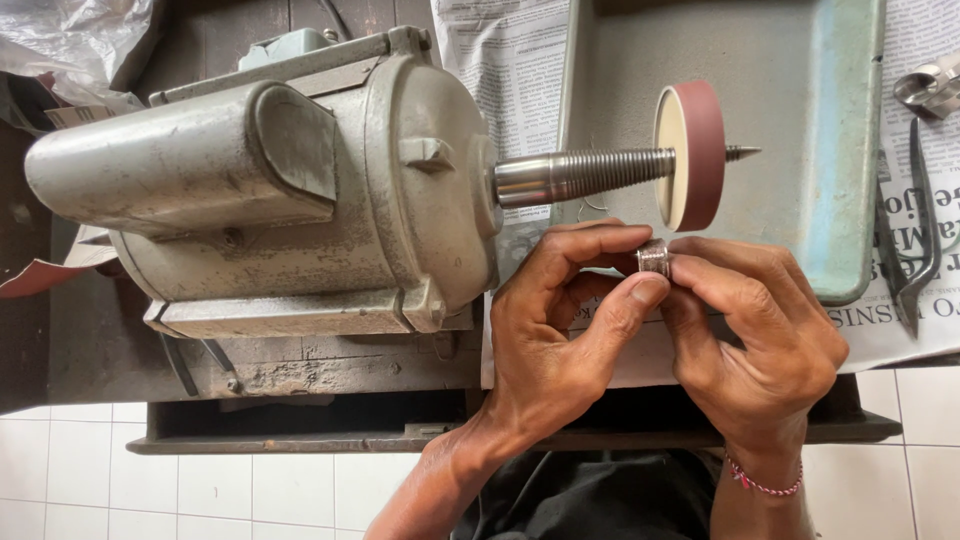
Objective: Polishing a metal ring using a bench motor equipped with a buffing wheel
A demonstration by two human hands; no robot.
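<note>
Head view: a small silver metal ring (654, 257) is pinched between the fingers of the left hand (560, 310) and the right hand (755, 325), just below the red-rimmed round sanding disc (690, 155) on the grey motor's threaded steel spindle (585, 175). A pale blue metal tray (840, 150) is seen behind the disc, and dark tweezers (915, 230) lie on newspaper (510, 60) to the right.

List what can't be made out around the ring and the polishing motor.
- Small silver metal ring: head view, mostly hidden by fingertips of left hand and right hand.
- Red-rimmed round sanding disc: spinning or still, unclear.
- Dark metal pliers: handles cut off by right edge.
</note>
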